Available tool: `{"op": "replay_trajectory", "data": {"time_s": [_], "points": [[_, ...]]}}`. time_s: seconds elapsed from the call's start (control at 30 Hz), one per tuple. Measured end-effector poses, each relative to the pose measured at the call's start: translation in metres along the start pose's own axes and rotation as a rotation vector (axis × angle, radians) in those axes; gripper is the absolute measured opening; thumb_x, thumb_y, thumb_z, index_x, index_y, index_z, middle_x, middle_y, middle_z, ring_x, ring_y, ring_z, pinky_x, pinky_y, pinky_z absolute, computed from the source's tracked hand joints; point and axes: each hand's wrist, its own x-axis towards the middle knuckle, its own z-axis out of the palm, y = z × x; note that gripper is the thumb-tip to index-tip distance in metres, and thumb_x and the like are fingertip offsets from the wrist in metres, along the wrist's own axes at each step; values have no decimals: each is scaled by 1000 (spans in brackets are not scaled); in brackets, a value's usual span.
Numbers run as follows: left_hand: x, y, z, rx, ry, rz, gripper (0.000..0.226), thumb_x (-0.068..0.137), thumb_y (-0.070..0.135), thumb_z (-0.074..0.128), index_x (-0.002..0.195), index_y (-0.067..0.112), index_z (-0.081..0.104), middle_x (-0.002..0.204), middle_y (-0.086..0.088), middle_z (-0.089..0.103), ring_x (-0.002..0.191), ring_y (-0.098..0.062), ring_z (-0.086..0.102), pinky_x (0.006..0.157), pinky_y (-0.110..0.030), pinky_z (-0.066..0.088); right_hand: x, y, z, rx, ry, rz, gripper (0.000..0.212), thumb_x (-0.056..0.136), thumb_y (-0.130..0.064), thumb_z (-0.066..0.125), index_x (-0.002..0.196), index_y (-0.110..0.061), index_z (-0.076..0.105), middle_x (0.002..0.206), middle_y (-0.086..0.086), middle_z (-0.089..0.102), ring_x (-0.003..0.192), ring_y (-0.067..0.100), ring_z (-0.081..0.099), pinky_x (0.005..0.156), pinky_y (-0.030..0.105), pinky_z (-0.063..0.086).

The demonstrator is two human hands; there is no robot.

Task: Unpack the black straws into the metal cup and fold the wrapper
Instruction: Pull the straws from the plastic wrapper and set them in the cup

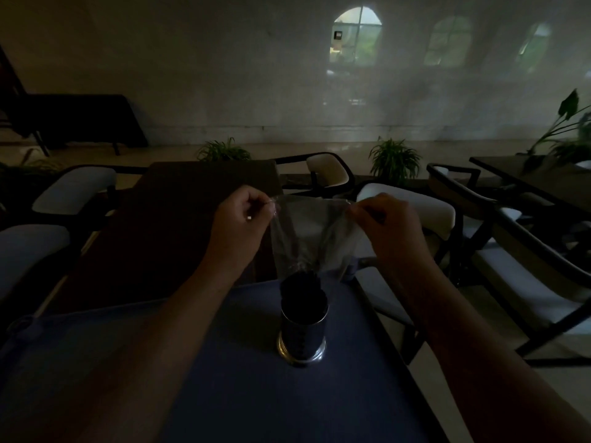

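A shiny metal cup (302, 337) stands upright on the blue mat (224, 378). A bundle of black straws (300, 289) sticks up out of the cup's mouth. Above it hangs a clear plastic wrapper (311, 231), stretched wide at the top and narrowing down to the straw tips. My left hand (240, 219) pinches the wrapper's upper left corner. My right hand (383, 219) pinches its upper right corner. Both hands are raised well above the cup, one on each side.
The blue mat lies on a dark table (179, 219) whose right edge runs close to the cup. Cushioned chairs (527, 282) stand to the right and a chair (73, 193) to the left. Potted plants (395, 158) line the floor behind.
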Motion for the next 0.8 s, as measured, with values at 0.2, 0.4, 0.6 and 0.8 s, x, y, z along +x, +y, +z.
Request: {"op": "replay_trajectory", "data": {"time_s": [0.2, 0.4, 0.6, 0.8], "points": [[7, 21, -6, -46, 23, 50, 4, 89, 12, 60, 86, 14, 59, 91, -9, 74, 87, -15, 71, 77, -38, 58, 8, -14, -18, -48, 68, -116, 15, 92, -23, 62, 88, -12, 71, 83, 5, 65, 70, 19, 63, 64, 33, 51], [11, 38, -19, -99, 94, 62, 4, 86, 20, 60, 85, 16, 59, 89, -15, 74, 85, -22, 72, 81, -49, 57, 18, -33, -26, -45, 166, -229, 12, 90, -21, 66, 84, -12, 71, 75, 0, 61, 61, 10, 56, 60, 8, 43], [12, 57, -50, -174, 147, 140, 12, 93, 12, 55, 83, 18, 50, 72, -1, 71, 34, -20, 53, 36, -19, 39, 24, -73, -24, 72, 236, -376, 14, 91, -27, 63, 87, -16, 70, 79, 2, 65, 60, 11, 59, 62, 15, 48], [0, 51, -98, -227, 196, 134, 4, 95, 13, 52, 94, 12, 48, 88, -13, 73, 49, -30, 69, 39, -25, 50, 19, -107, 20, 247, 114, -328, 12, 93, -29, 62, 84, -23, 66, 68, -11, 65, 47, 6, 64, 45, 13, 48]]}}
